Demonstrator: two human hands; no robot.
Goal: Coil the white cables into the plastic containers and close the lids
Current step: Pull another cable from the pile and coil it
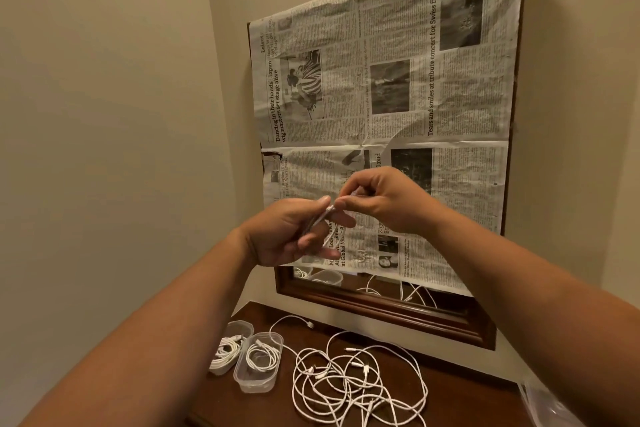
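Both hands are raised in front of the newspaper-covered mirror, holding one white cable (pixel 328 218) between them. My left hand (pixel 294 232) grips folded strands of it across the fingers. My right hand (pixel 384 201) pinches the cable's end close to the left fingertips. Below on the dark wooden tabletop (pixel 457 388), two clear plastic containers stand side by side, one further left (pixel 230 350) and one beside it (pixel 259 362). Each holds a coiled white cable and has no lid on. A tangle of loose white cables (pixel 356 378) lies to their right.
A wood-framed mirror (pixel 381 308) leans on the wall behind the table, its glass mostly covered by newspaper (pixel 381 97). A clear plastic piece (pixel 547 406) lies at the table's right edge, partly hidden by my right forearm. A beige wall closes the left side.
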